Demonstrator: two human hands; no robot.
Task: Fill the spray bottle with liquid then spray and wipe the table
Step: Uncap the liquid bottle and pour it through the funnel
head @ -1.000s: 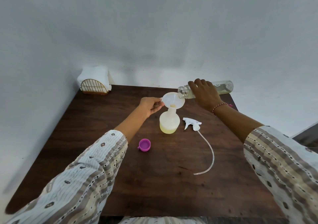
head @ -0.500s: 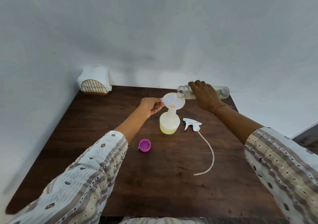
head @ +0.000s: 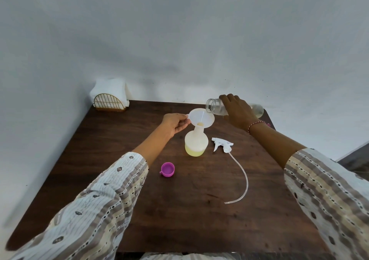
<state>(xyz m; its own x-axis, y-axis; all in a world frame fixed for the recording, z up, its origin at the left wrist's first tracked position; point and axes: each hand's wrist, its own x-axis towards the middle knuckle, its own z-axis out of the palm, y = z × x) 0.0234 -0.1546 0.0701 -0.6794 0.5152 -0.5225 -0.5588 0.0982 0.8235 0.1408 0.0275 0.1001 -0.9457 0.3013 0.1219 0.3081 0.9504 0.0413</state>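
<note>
Head view, looking down over a dark brown wooden surface (head: 179, 219) set against pale walls. Nearest, two patterned cream-and-brown sleeves (head: 95, 209) reach in from the near edge. On the near-middle surface a small magenta plastic cap (head: 168, 169) lies mouth up. To its right a white trigger spray head (head: 222, 144) lies on its side, its long clear dip tube (head: 242, 182) curving toward the near edge.

Beyond the cap, the translucent white spray bottle (head: 196, 142) stands upright, its bottom part filled with pale yellow liquid. A white plastic funnel (head: 201, 118) sits in its neck. The left hand (head: 175, 123) pinches the funnel's small tab at the rim's left side between thumb and fingers.

Just right of the funnel and above it, the right hand (head: 237, 112) grips a clear glass bottle (head: 214, 106) held nearly level, its open mouth over the funnel's right rim; a thin stream runs down into the funnel. A red-and-white thread band (head: 255, 125) circles that wrist.

At the far left corner stands a gold wire napkin holder (head: 108, 102) with white napkins (head: 108, 87).
</note>
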